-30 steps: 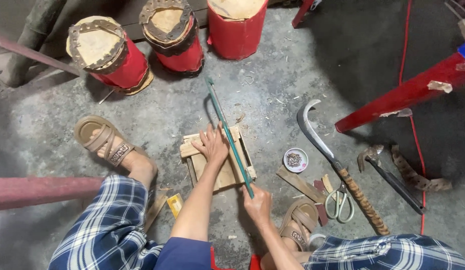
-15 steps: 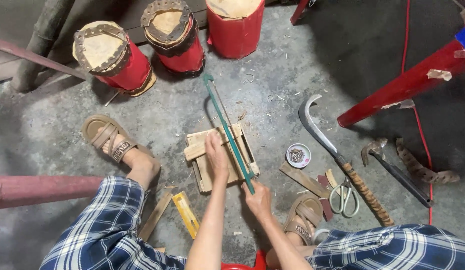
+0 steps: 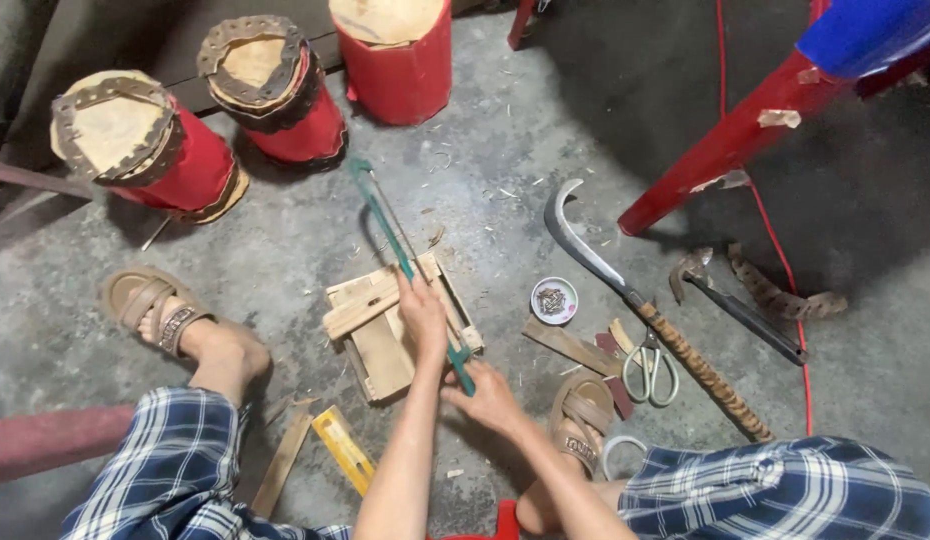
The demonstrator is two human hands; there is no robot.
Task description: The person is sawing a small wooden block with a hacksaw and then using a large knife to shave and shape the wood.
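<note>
right hand (image 3: 488,395) grips saw (image 3: 405,262) handle | left hand (image 3: 423,318) presses wood block (image 3: 380,335) — beside blade

Saw (image 3: 400,262): green frame. Drums (image 3: 175,160): red. Trousers (image 3: 165,470): blue-white plaid. Ruler (image 3: 342,448): yellow. Sandals (image 3: 150,305): tan. Cable (image 3: 775,250): red.

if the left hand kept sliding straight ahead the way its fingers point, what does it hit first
The left hand lies on the wooden block, pointing up the green saw. Past the block's far edge there is only bare concrete floor, then probably the red drum, though depth is unclear.
</note>
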